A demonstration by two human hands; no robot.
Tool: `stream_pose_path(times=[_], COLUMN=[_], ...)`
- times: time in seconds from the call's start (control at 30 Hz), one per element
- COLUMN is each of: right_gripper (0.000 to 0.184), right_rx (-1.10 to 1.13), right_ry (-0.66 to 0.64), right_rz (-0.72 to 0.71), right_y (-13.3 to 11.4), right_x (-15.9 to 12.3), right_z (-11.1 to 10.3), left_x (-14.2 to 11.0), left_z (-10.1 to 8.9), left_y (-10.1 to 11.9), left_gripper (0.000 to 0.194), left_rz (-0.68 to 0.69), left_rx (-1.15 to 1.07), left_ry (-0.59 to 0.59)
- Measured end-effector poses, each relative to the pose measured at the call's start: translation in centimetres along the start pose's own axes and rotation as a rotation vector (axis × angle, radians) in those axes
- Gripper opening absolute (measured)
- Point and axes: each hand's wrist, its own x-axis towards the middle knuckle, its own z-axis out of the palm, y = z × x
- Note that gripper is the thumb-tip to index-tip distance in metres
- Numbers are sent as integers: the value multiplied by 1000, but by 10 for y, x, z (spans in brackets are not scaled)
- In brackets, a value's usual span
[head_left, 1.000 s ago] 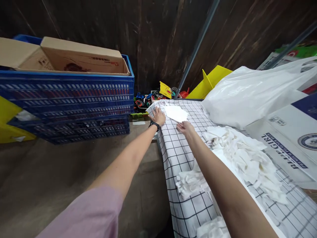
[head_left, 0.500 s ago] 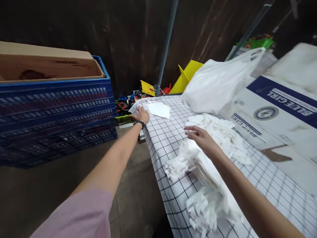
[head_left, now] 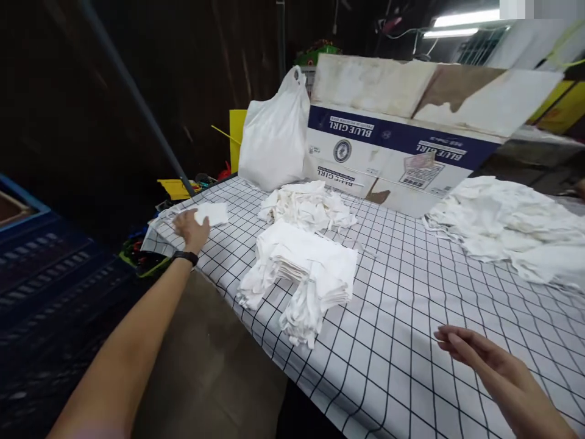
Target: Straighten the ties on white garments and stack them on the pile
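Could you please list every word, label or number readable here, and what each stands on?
"BLUE GIRL": upside down on the cardboard box, twice on its blue band and once below it.
Too small or blurred to read: the box's smaller lines, round emblem and pasted label.

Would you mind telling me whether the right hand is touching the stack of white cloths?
No, the right hand is apart from the stack of white cloths, with checked tablecloth visible between them.
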Motion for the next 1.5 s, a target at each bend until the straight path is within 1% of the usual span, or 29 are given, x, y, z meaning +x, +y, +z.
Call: stream_pose_path(times=[0.07, 0.13, 0.2, 0.23, 0.3, 0.33, 0.4, 0.43, 0.5, 0.57, 0.6, 0.67, 0.77, 0.8, 0.87, 0.9, 0.97, 1.03, 1.07, 1.17, 1.2, 1.27, 1.33, 1.37, 1.43, 1.5], right_gripper=[57, 57, 57, 57, 55, 53, 46, 41, 30, 24, 24, 28, 45, 48, 45, 42, 40, 37, 32, 10, 8, 7, 6, 5, 8, 11], right_rx=[56, 83, 85, 84, 86, 83, 47, 10, -112, -246, -338, -384, -423, -430, -442, -444, -429, -380, -341, -186, -128, -20, 65, 106, 228, 376], right_ry=[27, 22, -18, -44, -95, -121, -170, -202, -243, -259, -262, -310, -372, -383, -402, -406, -402, -378, -358, -281, -257, -214, -172, -147, -92, -42], right_rz=[11, 8, -1, -7, -32, -53, -129, -172, -289, -432, -499, -570, -643, -655, -662, -656, -640, -631, -631, -639, -643, -653, -670, -677, -682, -681], right_y=[17, 27, 30, 29, 22, 16, -1, -12, -39, -70, -87, -118, -155, -163, -172, -174, -174, -174, -176, -188, -195, -213, -231, -240, -254, -260], right_x=[1, 4, 6, 7, 8, 10, 20, 30, 58, 94, 114, 151, 191, 200, 213, 218, 225, 230, 232, 236, 237, 236, 234, 233, 230, 225], right_z=[-8, -9, -5, -2, 5, 9, 18, 25, 44, 75, 94, 139, 205, 223, 251, 259, 267, 263, 258, 232, 221, 195, 166, 151, 117, 81], left_x=[-21, -43, -65, -75, -94, -103, -115, -119, -123, -123, -122, -118, -112, -109, -105, -104, -101, -100, -100, -103, -105, -108, -112, -114, -120, -129], left_z=[10, 25, 45, 55, 76, 86, 103, 110, 120, 126, 128, 131, 134, 134, 134, 132, 127, 117, 112, 92, 85, 72, 60, 54, 43, 35], left_y=[47, 100, 153, 177, 217, 233, 255, 262, 268, 267, 265, 260, 253, 251, 248, 246, 244, 245, 247, 263, 271, 290, 309, 318, 334, 345], left_gripper=[24, 23, 22, 24, 40, 42, 40, 37, 35, 37, 38, 38, 38, 38, 37, 35, 26, 18, 18, 27, 30, 37, 41, 38, 24, 13], left_rz=[263, 514, 704, 769, 838, 847, 843, 835, 820, 806, 800, 785, 750, 735, 700, 681, 645, 626, 625, 637, 645, 678, 744, 781, 845, 879], left_rx=[0, -4, 7, 19, 68, 104, 173, 200, 229, 227, 217, 186, 115, 85, 16, -25, -127, -261, -336, -546, -609, -761, -910, -953, -955, -939], left_ry=[-100, -253, -393, -448, -523, -549, -586, -595, -599, -594, -595, -600, -620, -629, -649, -660, -685, -713, -725, -752, -765, -817, -883, -905, -931, -965])
